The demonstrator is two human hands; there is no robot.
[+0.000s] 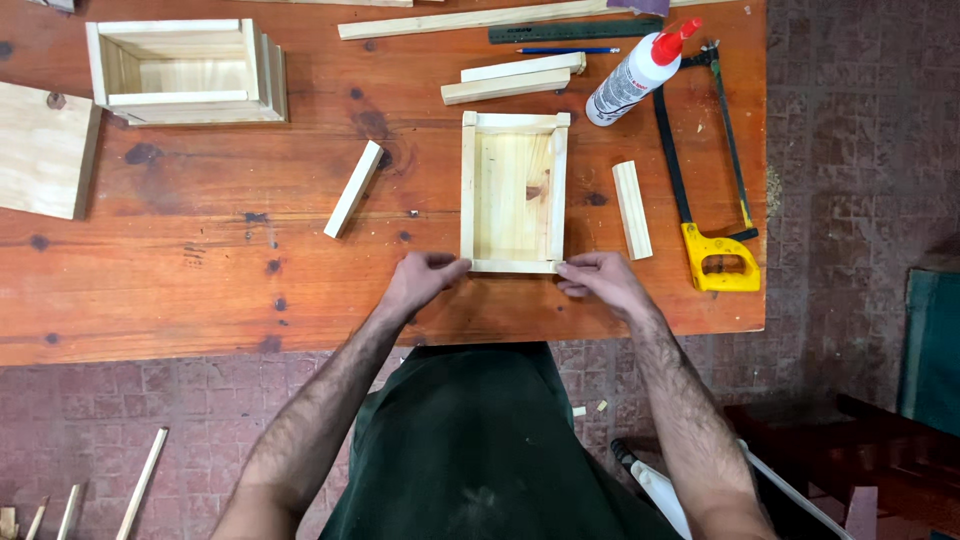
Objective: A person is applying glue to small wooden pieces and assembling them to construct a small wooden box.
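A small open wooden box frame (513, 190) lies on the reddish wooden table (200, 270), made of pale slats on a base board. My left hand (425, 277) pinches the near left corner of the frame. My right hand (600, 280) grips the near right corner, pressing the near slat (513, 266) against the frame's end. Both hands touch that slat from opposite sides.
Loose slats lie left (353, 189) and right (632, 210) of the frame, two more (512, 79) behind it. A glue bottle (640, 72), a yellow-handled hacksaw (710, 170), a ruler (575, 32), a pencil (568, 50), a finished box (185, 72) and a board (42, 150) are also on the table.
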